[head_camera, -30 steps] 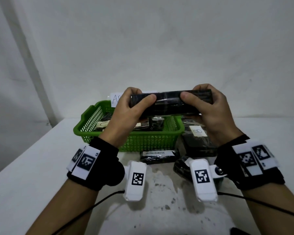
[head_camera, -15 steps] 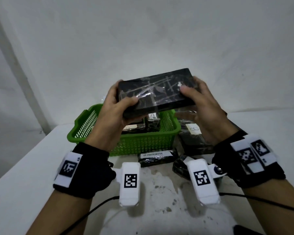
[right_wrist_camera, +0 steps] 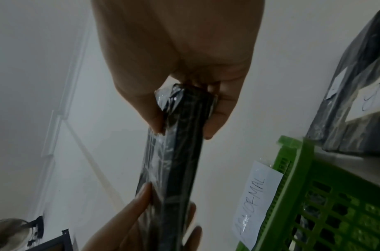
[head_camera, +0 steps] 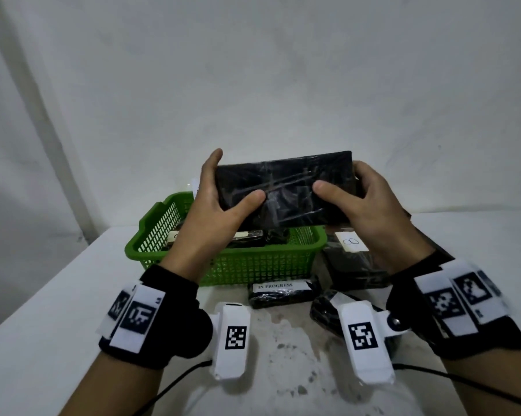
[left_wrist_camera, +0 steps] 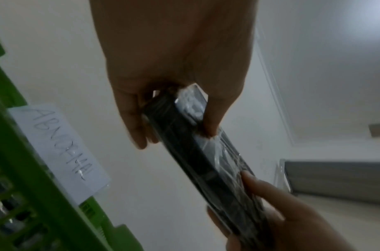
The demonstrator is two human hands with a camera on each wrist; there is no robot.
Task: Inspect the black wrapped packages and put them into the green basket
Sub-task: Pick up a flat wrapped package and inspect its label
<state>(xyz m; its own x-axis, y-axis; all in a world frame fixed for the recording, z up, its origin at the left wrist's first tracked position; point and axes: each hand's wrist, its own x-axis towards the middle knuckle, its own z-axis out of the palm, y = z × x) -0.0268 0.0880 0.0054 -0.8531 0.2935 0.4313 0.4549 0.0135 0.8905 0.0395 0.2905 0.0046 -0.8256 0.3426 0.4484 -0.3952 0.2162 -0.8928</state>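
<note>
I hold a flat black wrapped package (head_camera: 286, 187) in the air with both hands, above the green basket (head_camera: 253, 267). My left hand (head_camera: 220, 202) grips its left end, thumb on the front face. My right hand (head_camera: 355, 196) grips its right end the same way. The broad face, crossed by shiny film, is turned toward me. The left wrist view shows the package (left_wrist_camera: 197, 146) edge-on between thumb and fingers. In the right wrist view the package (right_wrist_camera: 180, 152) is also edge-on. Black packages lie inside the basket.
A small black packet labelled "IN PROGRESS" (head_camera: 281, 294) lies in front of the basket. A stack of black packages with a white label (head_camera: 352, 259) sits right of the basket. A paper note (left_wrist_camera: 62, 149) hangs on the basket's far rim. The white wall stands close behind.
The package turned from edge-on to its broad face toward me, rose, then came down a little toward the basket. Both hands kept their grip.
</note>
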